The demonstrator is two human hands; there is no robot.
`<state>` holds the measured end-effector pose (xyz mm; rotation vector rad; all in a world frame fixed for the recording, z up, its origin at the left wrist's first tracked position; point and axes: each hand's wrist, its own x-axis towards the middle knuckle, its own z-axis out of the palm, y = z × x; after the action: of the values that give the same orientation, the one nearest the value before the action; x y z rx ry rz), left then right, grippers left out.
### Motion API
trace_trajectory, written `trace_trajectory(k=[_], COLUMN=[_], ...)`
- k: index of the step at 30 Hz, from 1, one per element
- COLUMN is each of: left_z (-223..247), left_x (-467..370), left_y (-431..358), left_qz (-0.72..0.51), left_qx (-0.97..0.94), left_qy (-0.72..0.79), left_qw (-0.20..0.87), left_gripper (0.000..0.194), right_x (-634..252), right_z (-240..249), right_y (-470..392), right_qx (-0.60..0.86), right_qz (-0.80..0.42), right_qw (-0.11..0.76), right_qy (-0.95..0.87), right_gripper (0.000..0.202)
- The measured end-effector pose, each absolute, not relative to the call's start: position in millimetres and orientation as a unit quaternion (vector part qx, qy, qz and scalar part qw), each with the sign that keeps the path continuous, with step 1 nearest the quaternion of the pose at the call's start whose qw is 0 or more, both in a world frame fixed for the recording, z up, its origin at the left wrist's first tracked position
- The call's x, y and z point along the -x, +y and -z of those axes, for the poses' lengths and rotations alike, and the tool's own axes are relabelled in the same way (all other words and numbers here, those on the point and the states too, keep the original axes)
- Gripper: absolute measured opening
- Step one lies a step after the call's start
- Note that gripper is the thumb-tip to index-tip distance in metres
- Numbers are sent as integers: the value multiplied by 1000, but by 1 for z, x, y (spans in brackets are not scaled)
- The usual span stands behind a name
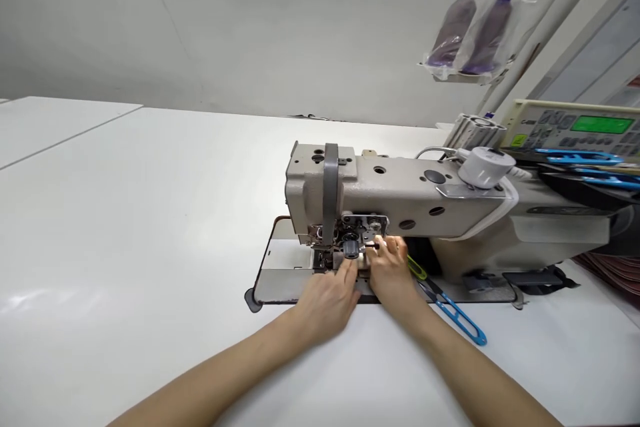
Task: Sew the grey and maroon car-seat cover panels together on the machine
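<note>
The sewing machine (400,190) has a body that looks like painted metal, smooth with a soft shine. The desk (125,247) is smooth and glossy. The blue handle (463,323) seems plastic, the hanging bags (453,33) are shiny clear plastic, and the wall (250,33) appears matt.

Industrial sewing machine (400,190), centre: one. Hands (327,297) (393,275), lower centre: two. Bagged purple cones (454,28) (491,35), upper right: two. Control panel (547,125), right edge: one. Green display (601,124), same place: one.
</note>
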<state>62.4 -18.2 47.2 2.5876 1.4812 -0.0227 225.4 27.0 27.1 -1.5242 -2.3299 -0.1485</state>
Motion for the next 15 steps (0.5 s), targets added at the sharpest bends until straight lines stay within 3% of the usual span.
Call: trace_trajectory(k=[7,12,15], left_z=[-37,-37,-37], left_x=[-68,-64,-62], left_y=[-15,-18,-16], left_qz=[-112,-169,-189], left_qx=[-886,-939,-957], left_qy=[441,289,204], left_qw=[93,83,83], left_gripper=[65,29,25], right_x=[-250,-246,-241], right_z=[-29,-22,-21], right_y=[33,34,32], right_qx=[579,558,495], right_qz=[59,29,-26], right_qw=[204,235,281], right_qy=[-787,-795,-822], right_gripper=[29,35,41])
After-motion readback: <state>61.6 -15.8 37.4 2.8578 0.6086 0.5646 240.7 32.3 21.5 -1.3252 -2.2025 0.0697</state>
